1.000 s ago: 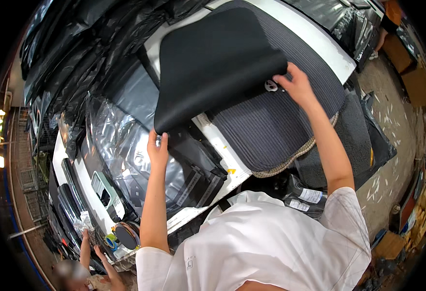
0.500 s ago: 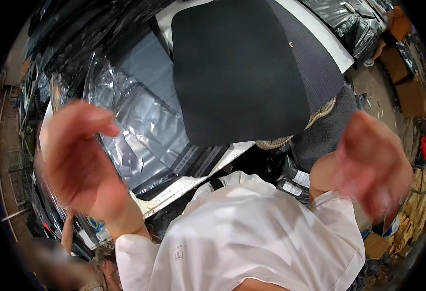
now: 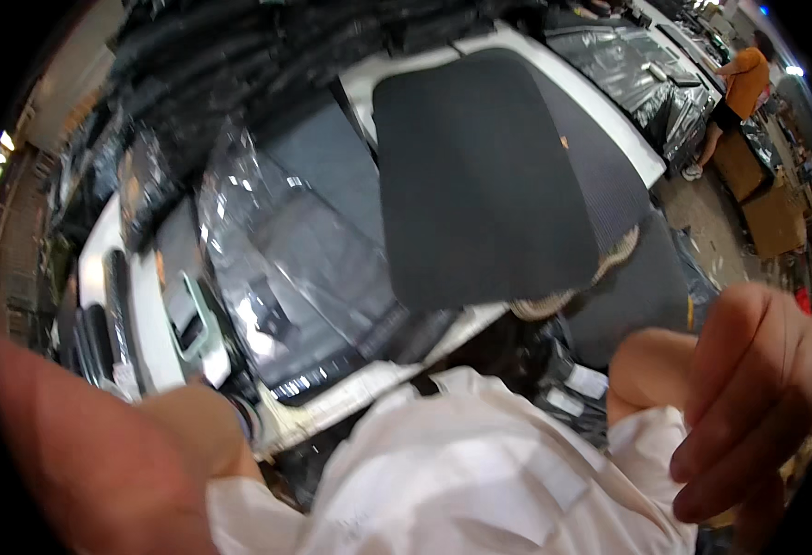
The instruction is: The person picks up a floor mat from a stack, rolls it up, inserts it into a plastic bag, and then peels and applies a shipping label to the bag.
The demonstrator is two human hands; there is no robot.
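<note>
My left hand is large and smeared at the lower left, close to the camera, so its fingers cannot be made out. At the right my right hand is raised with its fingers bent and held together; whatever lies inside them, if anything, is hidden. Neither hand touches the table. Between and beyond them a smooth black mat with rounded corners lies over a dark ribbed mat. Left of it a clear plastic bag with something dark and flat inside rests on the white table.
Black plastic-wrapped stacks line the far side. A pale green frame-shaped object lies at the table's left. Coiled beige cord shows under the mats. A person in orange stands far right near cardboard boxes.
Both hands have moved down and outward, the left one nearer the camera. My right hand's fingers now curl downward. The view has tilted up, showing more of the far right, including the person in orange.
</note>
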